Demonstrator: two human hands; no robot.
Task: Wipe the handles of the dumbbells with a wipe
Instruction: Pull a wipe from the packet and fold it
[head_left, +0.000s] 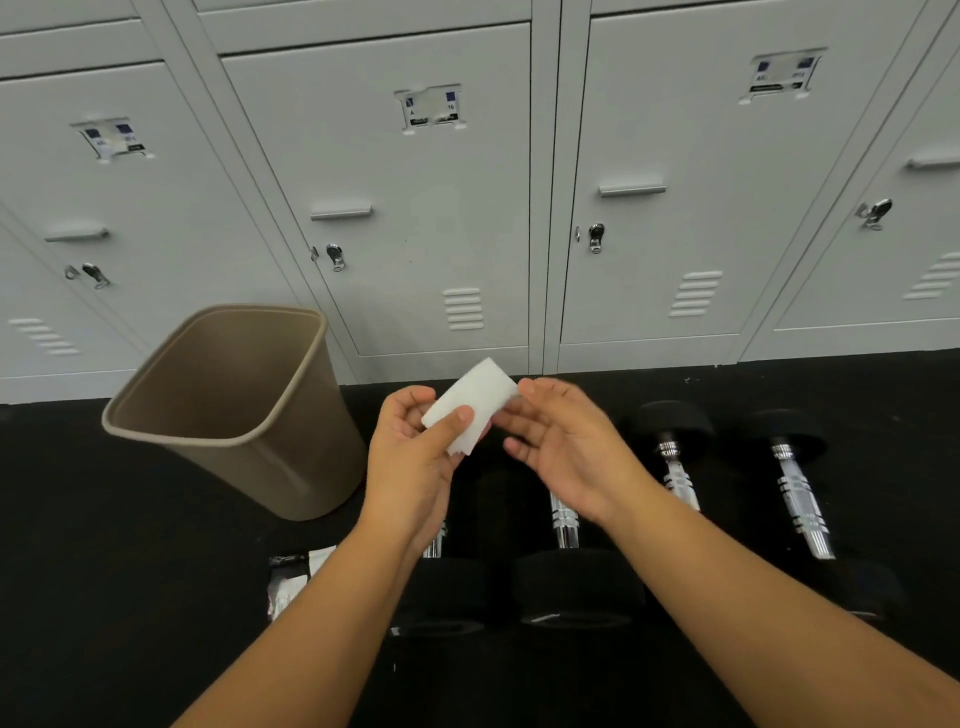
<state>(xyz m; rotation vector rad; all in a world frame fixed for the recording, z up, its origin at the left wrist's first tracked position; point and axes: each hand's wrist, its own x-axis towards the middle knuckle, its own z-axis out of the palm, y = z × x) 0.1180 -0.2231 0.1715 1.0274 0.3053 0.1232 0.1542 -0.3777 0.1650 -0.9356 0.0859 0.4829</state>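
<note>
A folded white wipe (470, 402) is held up in front of me, above the floor. My left hand (415, 457) pinches its lower left part between thumb and fingers. My right hand (566, 447) touches its right edge with thumb and fingertips. Below my hands several black dumbbells with chrome handles lie side by side on the black floor: one handle (563, 525) shows under my right wrist, another (675, 467) to its right, and a third (800, 504) further right. The leftmost dumbbell (441, 597) is mostly hidden by my left arm.
A tan wastebasket (228, 410), with nothing inside, stands on the floor at the left. A torn wipe wrapper (291, 577) lies by my left forearm. Grey lockers (431, 208) line the wall behind.
</note>
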